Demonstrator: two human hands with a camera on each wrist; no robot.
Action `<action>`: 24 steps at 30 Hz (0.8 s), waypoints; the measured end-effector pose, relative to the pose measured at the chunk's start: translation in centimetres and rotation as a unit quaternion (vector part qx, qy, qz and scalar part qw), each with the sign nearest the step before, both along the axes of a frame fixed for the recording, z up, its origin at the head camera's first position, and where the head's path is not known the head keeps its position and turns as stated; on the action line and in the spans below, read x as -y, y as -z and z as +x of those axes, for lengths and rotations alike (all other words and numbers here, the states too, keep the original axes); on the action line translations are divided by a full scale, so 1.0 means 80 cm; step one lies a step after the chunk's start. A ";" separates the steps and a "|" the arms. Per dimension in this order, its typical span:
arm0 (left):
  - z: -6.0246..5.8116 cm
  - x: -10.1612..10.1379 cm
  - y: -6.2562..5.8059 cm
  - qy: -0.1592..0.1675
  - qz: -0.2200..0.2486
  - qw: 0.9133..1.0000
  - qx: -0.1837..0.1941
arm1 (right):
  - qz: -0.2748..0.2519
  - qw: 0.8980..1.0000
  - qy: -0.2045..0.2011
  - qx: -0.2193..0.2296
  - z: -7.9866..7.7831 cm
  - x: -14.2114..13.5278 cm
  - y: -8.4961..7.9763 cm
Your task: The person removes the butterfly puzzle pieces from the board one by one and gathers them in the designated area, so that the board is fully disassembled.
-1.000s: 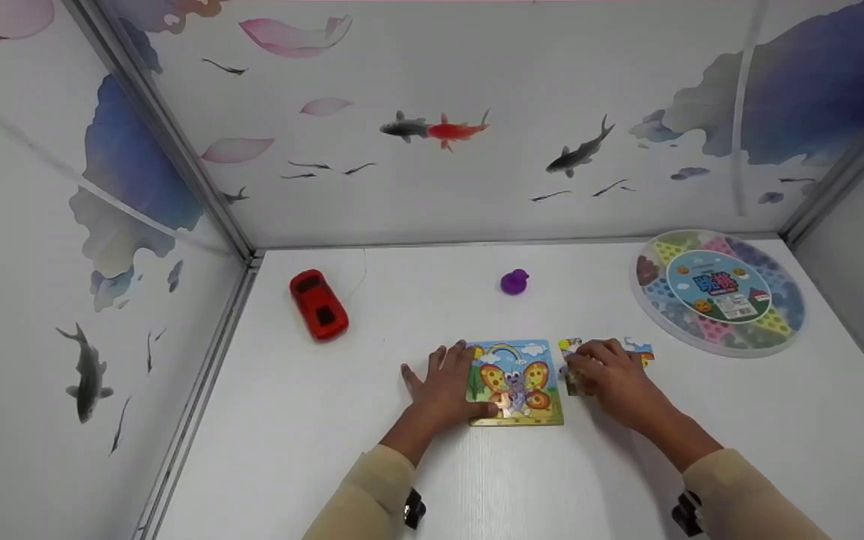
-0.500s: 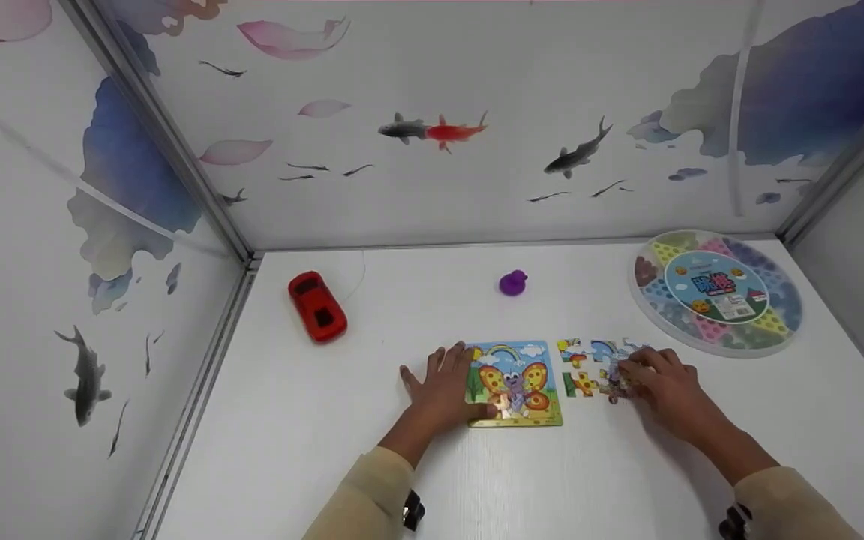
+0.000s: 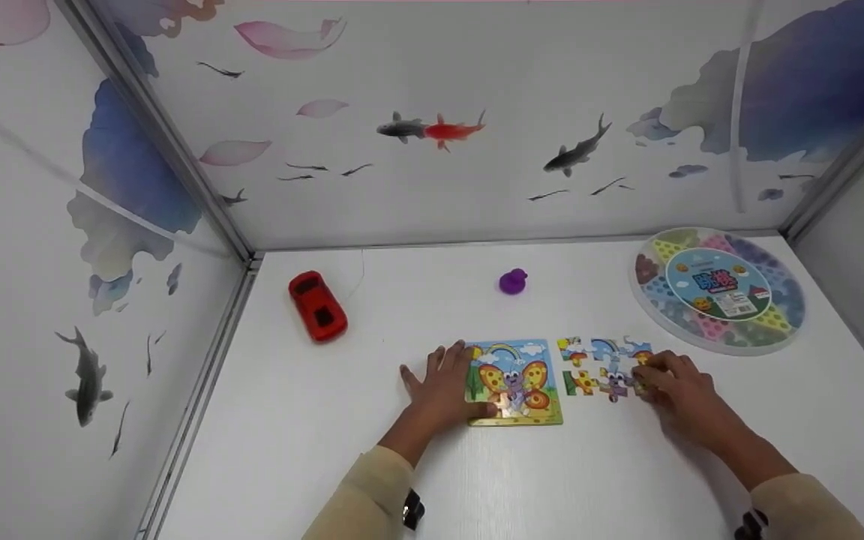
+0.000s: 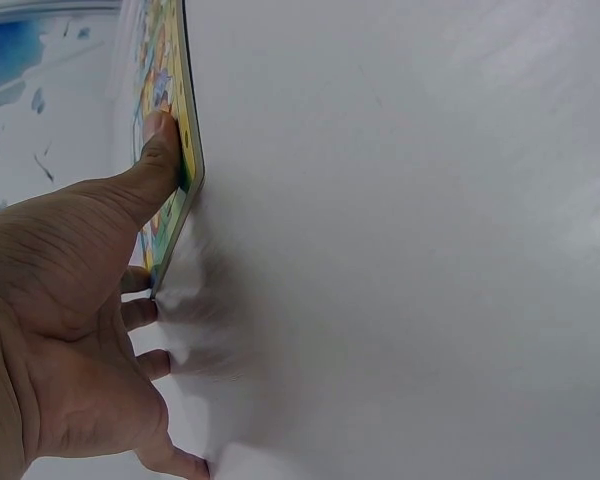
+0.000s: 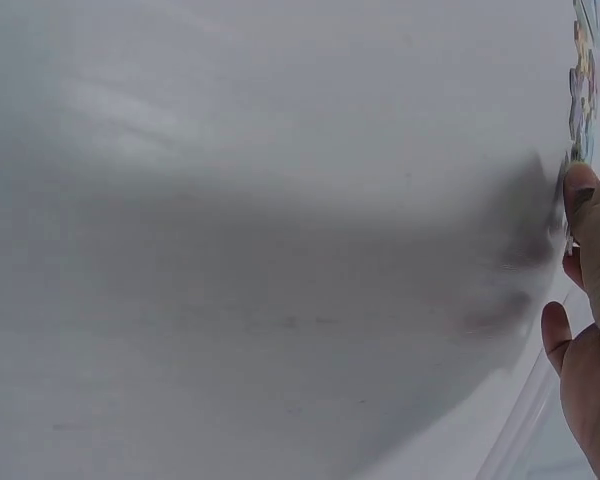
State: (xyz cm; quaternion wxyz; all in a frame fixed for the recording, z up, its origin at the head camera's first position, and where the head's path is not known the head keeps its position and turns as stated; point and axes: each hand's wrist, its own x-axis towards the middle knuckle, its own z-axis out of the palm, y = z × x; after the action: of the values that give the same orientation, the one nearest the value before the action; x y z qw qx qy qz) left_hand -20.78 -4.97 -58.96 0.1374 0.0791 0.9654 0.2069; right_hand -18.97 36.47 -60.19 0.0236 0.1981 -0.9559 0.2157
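Note:
A square butterfly jigsaw board (image 3: pixel 516 375) lies flat on the table. My left hand (image 3: pixel 443 391) rests at its left side with fingers spread, the thumb on the board's face; the left wrist view shows the thumb (image 4: pixel 160 150) lying over the edge. To the right of the board, several loose jigsaw pieces (image 3: pixel 615 385) sit in two rows with small gaps. My right hand (image 3: pixel 683 394) pinches the puzzle piece (image 3: pixel 639 382) at the right end of the lower row, mostly covered by the fingers. In the right wrist view the thumb (image 5: pixel 580 185) is at that row's end.
Behind the board stands a purple toy duck (image 3: pixel 513 282). A red toy car (image 3: pixel 318 307) is at the back left. The round Chinese checkers box (image 3: pixel 718 291) lies at the back right, beyond the loose pieces. Printed wall panels (image 3: pixel 432 202) border the white table (image 3: pixel 522 480).
My right hand has moved right from the left end of the loose pieces to the right end, uncovering the separated pieces. My left hand stays on the board.

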 end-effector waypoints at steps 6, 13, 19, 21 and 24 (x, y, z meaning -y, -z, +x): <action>0.001 0.000 0.000 -0.002 0.000 1.000 0.003 | -0.001 1.000 0.004 0.011 0.000 -0.003 0.001; 0.002 0.000 -0.004 0.004 -0.011 1.000 0.000 | 0.021 1.000 0.003 -0.005 -0.001 -0.005 0.000; 0.001 -0.001 -0.003 0.003 -0.017 1.000 -0.002 | 0.013 1.000 0.009 0.008 -0.001 -0.005 -0.001; 0.001 -0.001 -0.003 0.004 -0.023 1.000 -0.002 | 0.012 1.000 0.007 0.007 -0.001 -0.006 -0.001; 0.002 -0.001 -0.002 0.008 -0.028 1.000 -0.001 | 0.019 1.000 0.006 0.006 0.000 -0.006 -0.001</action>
State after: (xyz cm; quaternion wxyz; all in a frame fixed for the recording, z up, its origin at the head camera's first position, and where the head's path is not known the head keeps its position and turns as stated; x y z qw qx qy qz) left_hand -20.64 -4.89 -58.81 0.1405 0.0828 0.9703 0.1787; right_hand -18.97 36.92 -60.08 0.0153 0.1917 -0.9610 0.1987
